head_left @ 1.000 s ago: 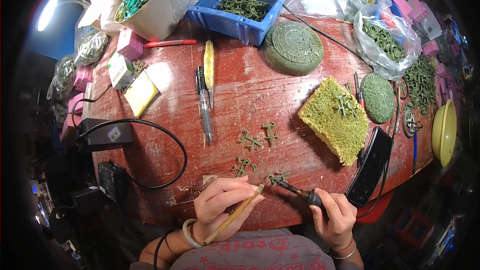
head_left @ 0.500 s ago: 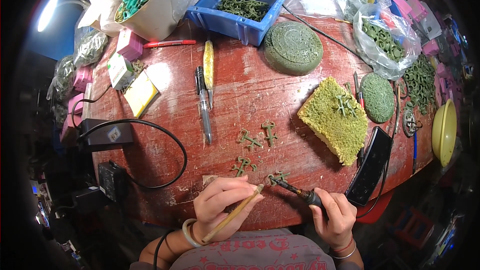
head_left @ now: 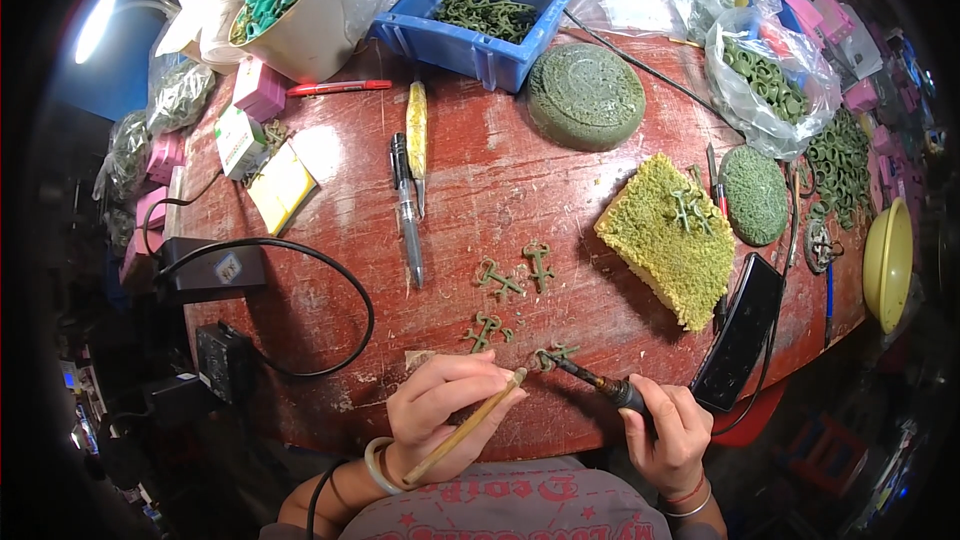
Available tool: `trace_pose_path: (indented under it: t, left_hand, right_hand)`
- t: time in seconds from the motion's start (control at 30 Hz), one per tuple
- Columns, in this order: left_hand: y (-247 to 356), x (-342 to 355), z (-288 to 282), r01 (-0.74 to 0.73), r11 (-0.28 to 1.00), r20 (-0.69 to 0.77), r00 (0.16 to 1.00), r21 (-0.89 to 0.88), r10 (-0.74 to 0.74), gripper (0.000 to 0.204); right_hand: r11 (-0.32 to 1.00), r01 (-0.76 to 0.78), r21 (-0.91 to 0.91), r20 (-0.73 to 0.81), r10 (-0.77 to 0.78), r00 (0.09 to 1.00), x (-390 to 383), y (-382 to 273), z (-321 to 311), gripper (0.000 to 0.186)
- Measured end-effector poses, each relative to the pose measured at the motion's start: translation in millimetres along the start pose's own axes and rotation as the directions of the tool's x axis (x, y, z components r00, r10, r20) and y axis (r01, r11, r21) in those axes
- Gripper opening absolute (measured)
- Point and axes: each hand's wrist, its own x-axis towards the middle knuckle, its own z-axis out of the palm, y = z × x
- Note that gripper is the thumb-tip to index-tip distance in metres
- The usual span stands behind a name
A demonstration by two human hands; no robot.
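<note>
Well left of the left fingers sits a black box (head_left: 215, 270), with a cable (head_left: 372, 305) looping from it toward those fingers. Up and away, a little left of them, a pen (head_left: 408, 215) points almost straight away from the person.

The left hand (head_left: 437, 410) is closed on a stick (head_left: 465, 428), gripped between thumb and fingers; its long axis slants from below the palm up to the right, the far end poking just past the fingertips.

Just beyond the left fingers lies one green piece (head_left: 485, 330), its stem running mostly away from the person. Farther beyond, a second piece (head_left: 502, 279) slants from upper left to lower right, and a third (head_left: 539, 267) lies nearly straight away from the person.

Between the two hands, just right of the stick's end, is the worked piece (head_left: 564, 350), its long axis apparently sideways, rising slightly to the right; the tool's tip covers part of it. The tool (head_left: 603, 384) slants down right from there into the right hand (head_left: 672, 430), whose thumb and fingers are closed on its black handle.

Beyond the right fingers is a sponge (head_left: 665, 250); right of them, a phone (head_left: 738, 332) tilts up to the right.
</note>
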Motion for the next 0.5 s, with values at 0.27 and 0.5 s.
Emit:
trace_pose_path:
  t: [0.27, 0.5]
  left_hand:
    - [0.6, 1.4, 0.0, -0.009, 1.0, 0.005, 1.0, -0.001, 0.009, 0.031]
    - [0.0, -0.3, 0.5, -0.014, 1.0, -0.006, 1.0, 0.003, 0.014, 0.03]
  right_hand:
    - [0.987, -0.114, 0.111, -0.04, 0.119, 0.992, 11.2, -12.4, -4.5, 0.036]
    - [0.812, -0.289, 0.507, 0.144, 0.25, 0.957, 35.1, -28.9, -11.6, 0.025]
